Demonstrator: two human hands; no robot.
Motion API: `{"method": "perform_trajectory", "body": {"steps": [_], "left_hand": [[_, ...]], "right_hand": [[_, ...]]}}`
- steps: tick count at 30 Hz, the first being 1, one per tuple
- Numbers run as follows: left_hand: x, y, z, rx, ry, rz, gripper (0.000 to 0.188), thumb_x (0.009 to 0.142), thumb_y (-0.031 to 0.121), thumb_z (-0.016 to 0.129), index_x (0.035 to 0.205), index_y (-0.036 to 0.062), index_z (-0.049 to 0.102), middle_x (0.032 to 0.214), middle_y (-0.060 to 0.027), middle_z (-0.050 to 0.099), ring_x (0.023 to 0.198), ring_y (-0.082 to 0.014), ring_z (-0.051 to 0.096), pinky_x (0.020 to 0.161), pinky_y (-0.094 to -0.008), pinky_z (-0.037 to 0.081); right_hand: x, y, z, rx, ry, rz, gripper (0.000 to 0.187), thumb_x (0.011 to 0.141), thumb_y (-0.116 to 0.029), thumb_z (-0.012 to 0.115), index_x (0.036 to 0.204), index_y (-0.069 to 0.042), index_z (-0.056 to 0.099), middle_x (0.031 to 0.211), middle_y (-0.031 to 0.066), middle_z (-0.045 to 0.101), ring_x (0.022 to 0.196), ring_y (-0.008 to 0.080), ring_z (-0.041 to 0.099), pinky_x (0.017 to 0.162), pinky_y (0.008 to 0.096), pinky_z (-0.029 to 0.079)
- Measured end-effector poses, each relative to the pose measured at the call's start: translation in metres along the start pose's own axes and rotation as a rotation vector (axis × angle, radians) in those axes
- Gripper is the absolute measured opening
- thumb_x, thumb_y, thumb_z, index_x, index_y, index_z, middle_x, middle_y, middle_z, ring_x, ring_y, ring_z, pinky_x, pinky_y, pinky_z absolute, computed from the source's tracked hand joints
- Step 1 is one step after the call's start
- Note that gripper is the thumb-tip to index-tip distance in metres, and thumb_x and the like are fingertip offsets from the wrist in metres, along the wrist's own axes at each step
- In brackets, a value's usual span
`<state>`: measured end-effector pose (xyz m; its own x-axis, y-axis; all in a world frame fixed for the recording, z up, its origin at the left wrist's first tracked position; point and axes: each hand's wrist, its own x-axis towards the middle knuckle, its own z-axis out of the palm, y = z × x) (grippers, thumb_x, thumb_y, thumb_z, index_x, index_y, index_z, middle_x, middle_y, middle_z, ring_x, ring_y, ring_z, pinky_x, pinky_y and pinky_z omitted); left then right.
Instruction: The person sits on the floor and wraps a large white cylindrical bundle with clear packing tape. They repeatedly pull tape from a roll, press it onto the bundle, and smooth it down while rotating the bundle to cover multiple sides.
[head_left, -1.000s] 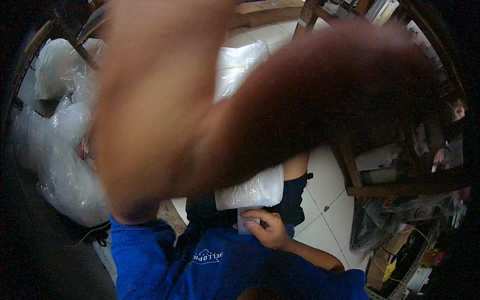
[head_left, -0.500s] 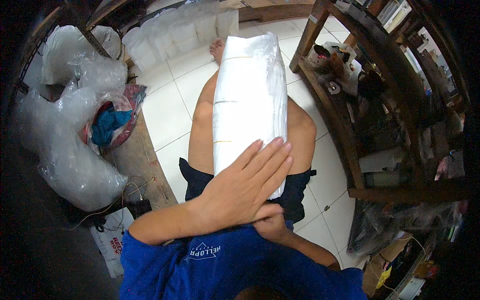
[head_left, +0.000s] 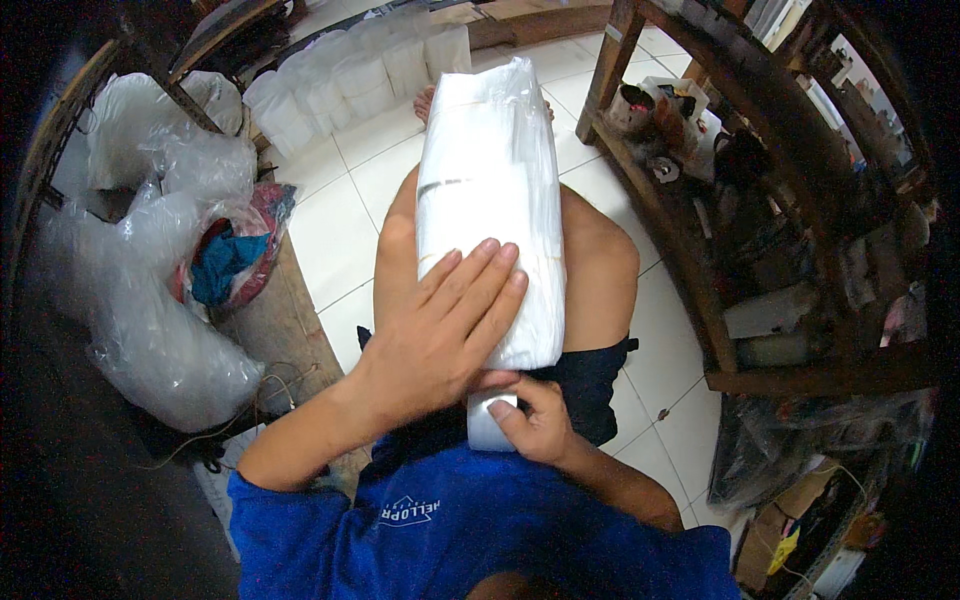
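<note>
Left hand (head_left: 440, 335) is laid flat, palm down, fingers (head_left: 480, 285) straight and pressed close together pointing up and to the right, with the forearm coming in from the lower left, bent at the elbow. Right hand (head_left: 535, 420) sits just below it, tucked in near the belly, fingers curled and the thumb pinching inward, so it's closed around something small, and its forearm runs off to the lower right. The two hands are practically touching, left one overlapping the top of the right.
</note>
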<state>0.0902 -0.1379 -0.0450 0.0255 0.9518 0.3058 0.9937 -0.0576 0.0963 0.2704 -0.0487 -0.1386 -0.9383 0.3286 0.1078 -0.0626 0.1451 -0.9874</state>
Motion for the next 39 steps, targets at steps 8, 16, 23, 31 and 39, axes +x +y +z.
{"method": "perform_trajectory", "body": {"steps": [8,16,23,31,39], "left_hand": [[0.047,-0.036,-0.009,0.078,0.011,0.034,0.095,0.071,0.059,0.068,0.139,-0.0032,0.045,0.146,-0.0233,0.044,0.136,-0.0382,0.044,0.112,-0.0486,0.037],[0.052,-0.063,0.002,0.124,0.031,0.054,0.099,0.071,0.062,0.068,0.141,-0.0033,0.042,0.147,-0.0261,0.043,0.137,-0.0403,0.042,0.114,-0.0461,0.035],[0.018,-0.046,0.000,0.235,-0.029,-0.056,0.097,0.072,0.064,0.063,0.142,-0.0023,0.044,0.147,-0.0234,0.043,0.138,-0.0362,0.042,0.114,-0.0445,0.036],[0.011,-0.040,0.002,0.285,-0.013,-0.075,0.102,0.069,0.063,0.067,0.141,-0.0041,0.044,0.148,-0.0240,0.042,0.137,-0.0377,0.043,0.114,-0.0440,0.036],[0.021,-0.035,0.003,0.324,-0.041,-0.064,0.103,0.067,0.064,0.067,0.141,-0.0032,0.044,0.149,-0.0229,0.042,0.139,-0.0353,0.041,0.115,-0.0435,0.035]], "right_hand": [[0.046,-0.020,-0.019,0.136,0.106,-0.049,0.029,0.095,-0.014,0.056,0.117,0.003,0.064,0.109,0.0156,0.071,0.105,0.0163,0.065,0.093,0.0327,0.049],[0.071,0.005,-0.015,0.157,0.142,-0.101,0.025,0.092,-0.021,0.062,0.105,0.000,0.067,0.102,0.0139,0.073,0.094,0.0230,0.070,0.085,0.0360,0.053],[0.033,0.033,0.007,-0.027,0.005,-0.338,0.054,0.086,-0.022,0.071,0.135,-0.008,0.052,0.098,0.0166,0.068,0.086,0.0352,0.068,0.076,0.0424,0.054],[0.012,0.051,0.023,-0.259,-0.036,-0.545,0.053,0.087,-0.005,0.064,0.137,-0.010,0.048,0.079,0.0147,0.060,0.067,0.0369,0.059,0.063,0.0489,0.047],[0.008,0.030,0.019,0.057,-0.004,-0.139,0.032,0.098,-0.009,0.050,0.130,-0.004,0.047,0.098,0.0218,0.067,0.088,0.0353,0.070,0.078,0.0437,0.056]]}}
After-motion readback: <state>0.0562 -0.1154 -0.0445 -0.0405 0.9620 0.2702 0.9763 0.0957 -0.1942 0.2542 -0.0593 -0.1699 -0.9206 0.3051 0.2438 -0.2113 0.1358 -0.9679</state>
